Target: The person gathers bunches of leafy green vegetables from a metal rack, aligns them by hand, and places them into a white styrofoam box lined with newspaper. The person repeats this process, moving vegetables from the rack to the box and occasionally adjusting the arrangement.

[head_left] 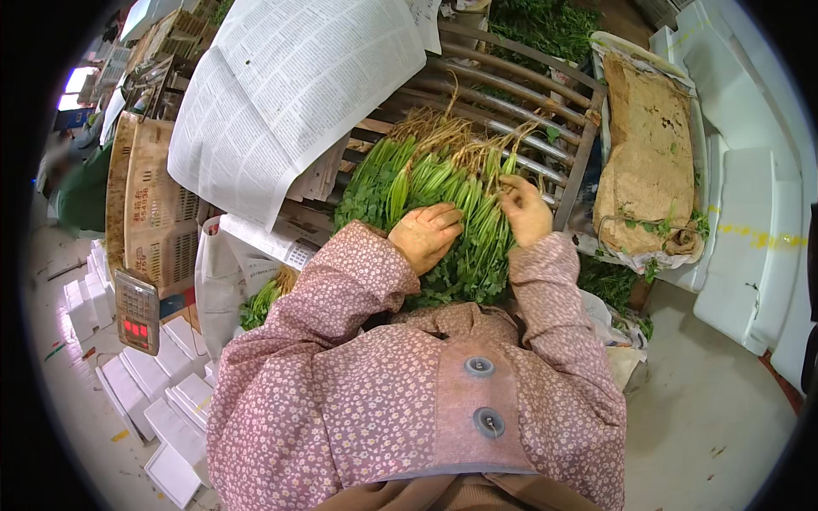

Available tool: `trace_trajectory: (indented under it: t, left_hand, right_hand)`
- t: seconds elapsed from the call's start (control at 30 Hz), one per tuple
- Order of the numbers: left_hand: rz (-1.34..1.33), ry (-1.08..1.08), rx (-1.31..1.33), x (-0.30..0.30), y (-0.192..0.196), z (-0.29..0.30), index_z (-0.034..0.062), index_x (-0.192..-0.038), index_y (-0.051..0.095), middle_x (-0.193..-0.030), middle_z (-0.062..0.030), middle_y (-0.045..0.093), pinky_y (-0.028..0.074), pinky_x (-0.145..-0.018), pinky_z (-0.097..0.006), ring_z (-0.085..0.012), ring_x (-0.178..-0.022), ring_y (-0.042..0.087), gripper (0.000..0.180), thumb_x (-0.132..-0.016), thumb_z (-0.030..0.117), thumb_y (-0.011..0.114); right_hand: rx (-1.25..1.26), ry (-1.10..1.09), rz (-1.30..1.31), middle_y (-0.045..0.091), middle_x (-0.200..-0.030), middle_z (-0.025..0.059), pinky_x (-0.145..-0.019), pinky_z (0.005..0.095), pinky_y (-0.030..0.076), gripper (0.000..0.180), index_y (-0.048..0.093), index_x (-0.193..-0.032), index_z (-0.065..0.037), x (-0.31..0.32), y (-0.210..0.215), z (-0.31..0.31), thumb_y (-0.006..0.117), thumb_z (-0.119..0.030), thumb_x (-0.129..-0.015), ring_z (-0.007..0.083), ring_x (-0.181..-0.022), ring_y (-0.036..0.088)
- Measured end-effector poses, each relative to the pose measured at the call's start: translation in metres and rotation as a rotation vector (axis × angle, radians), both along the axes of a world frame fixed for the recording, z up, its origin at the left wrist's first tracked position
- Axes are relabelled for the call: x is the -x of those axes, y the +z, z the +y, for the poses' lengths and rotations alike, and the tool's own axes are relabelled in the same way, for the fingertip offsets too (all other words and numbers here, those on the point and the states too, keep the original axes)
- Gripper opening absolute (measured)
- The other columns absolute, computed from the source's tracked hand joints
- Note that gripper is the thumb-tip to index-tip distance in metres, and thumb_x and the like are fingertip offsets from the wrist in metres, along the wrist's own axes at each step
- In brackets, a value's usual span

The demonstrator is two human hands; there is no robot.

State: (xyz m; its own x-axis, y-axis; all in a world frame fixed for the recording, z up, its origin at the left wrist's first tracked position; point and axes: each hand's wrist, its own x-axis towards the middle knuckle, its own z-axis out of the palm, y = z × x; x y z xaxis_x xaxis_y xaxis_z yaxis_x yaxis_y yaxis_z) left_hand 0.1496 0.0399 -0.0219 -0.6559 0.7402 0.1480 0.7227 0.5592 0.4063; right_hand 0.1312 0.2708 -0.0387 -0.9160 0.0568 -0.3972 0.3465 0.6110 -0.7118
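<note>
A thick heap of coriander [439, 183] with green stems and pale, stringy roots lies in front of me on a slatted rack, roots pointing away and leaves toward my body. My left hand [428, 237] is closed over stems at the near left of the heap, its fingers curled down among the leaves. At the heap's right side, my right hand [524, 211] pinches at a few stems with thumb and forefinger; the exact stalks between the fingertips are hard to make out. Patterned sleeves cover both my forearms.
Printed newspaper sheets [290, 94] cover the rack's left part; its metal bars [511, 106] show behind the heap. On the right stands a foam box topped with brown cardboard [646, 157], beside white foam boxes [741, 238]. Left are a plastic crate [160, 213] and a scale display [136, 311].
</note>
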Motion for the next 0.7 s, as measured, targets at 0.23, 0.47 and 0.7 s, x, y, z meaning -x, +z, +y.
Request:
trace_trajectory:
  t: [0.23, 0.47, 0.7]
  left_hand:
    - [-0.011, 0.008, -0.057, -0.003, -0.004, -0.006, 0.0090, -0.103, 0.062, -0.120, -0.0065, 0.056, 0.044, -0.090, -0.041, -0.0258, -0.117, 0.050, 0.025, -0.078, 0.008, 0.063]
    - [-0.019, 0.007, -0.064, 0.003, 0.003, -0.020, 0.0089, -0.102, 0.062, -0.119, -0.0070, 0.057, 0.045, -0.092, -0.041, -0.0261, -0.118, 0.051, 0.023, -0.079, 0.007, 0.062]
    - [-0.014, 0.019, -0.049, 0.002, 0.007, -0.022, 0.0088, -0.101, 0.063, -0.118, -0.0082, 0.057, 0.045, -0.093, -0.041, -0.0271, -0.118, 0.051, 0.022, -0.080, 0.007, 0.063]
  right_hand:
    - [-0.610, 0.601, 0.293, 0.061, -0.095, 0.0050, -0.075, 0.0375, 0.049, 0.026, 0.064, -0.107, -0.017, -0.011, 0.025, -0.025, 0.062, -0.029, -0.084, 0.0232, -0.088, 0.061]
    - [-0.183, 0.578, 0.563, 0.061, -0.072, 0.0040, -0.061, 0.0356, 0.050, 0.015, 0.068, -0.098, -0.017, 0.001, 0.000, 0.018, 0.062, -0.021, -0.084, 0.0234, -0.068, 0.062]
    - [-0.333, 0.538, 0.658, 0.067, -0.081, 0.0031, -0.063, 0.0334, 0.053, 0.013, 0.066, -0.099, -0.016, 0.012, 0.003, 0.033, 0.059, -0.016, -0.088, 0.0188, -0.068, 0.063]
